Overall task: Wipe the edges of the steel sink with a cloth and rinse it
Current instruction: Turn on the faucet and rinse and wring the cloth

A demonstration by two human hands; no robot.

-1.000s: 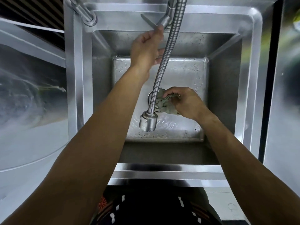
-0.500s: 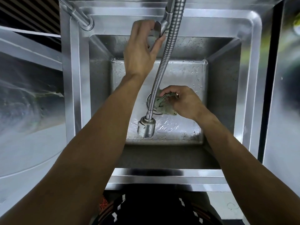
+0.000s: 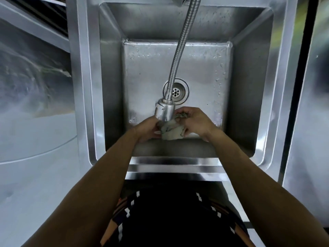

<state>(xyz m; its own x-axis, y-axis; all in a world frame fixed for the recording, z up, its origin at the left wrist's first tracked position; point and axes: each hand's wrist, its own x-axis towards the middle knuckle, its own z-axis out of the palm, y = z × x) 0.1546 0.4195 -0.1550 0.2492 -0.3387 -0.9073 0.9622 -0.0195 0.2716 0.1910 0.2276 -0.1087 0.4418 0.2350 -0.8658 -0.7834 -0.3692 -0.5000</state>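
Observation:
A grey-green cloth [image 3: 171, 131] hangs bunched over the steel sink [image 3: 85, 90] near its front wall. My left hand [image 3: 146, 130] grips the cloth's left side and my right hand [image 3: 195, 122] grips its right side. The flexible metal faucet hose [image 3: 179, 50] curves down from the top, and its spray head [image 3: 164, 111] sits just above the cloth, between my hands. The drain [image 3: 178, 91] lies uncovered in the wet basin floor beyond the spray head.
A raised steel rim [image 3: 277, 77] frames the basin on all sides. A pale counter surface [image 3: 35, 132] lies to the left and another steel surface [image 3: 309, 122] to the right, past a dark gap. My dark patterned clothing [image 3: 170, 220] is below the front rim.
My left hand left the faucet handle at the back and came down to the cloth. My right hand moved the cloth off the drain toward the front, under the spray head.

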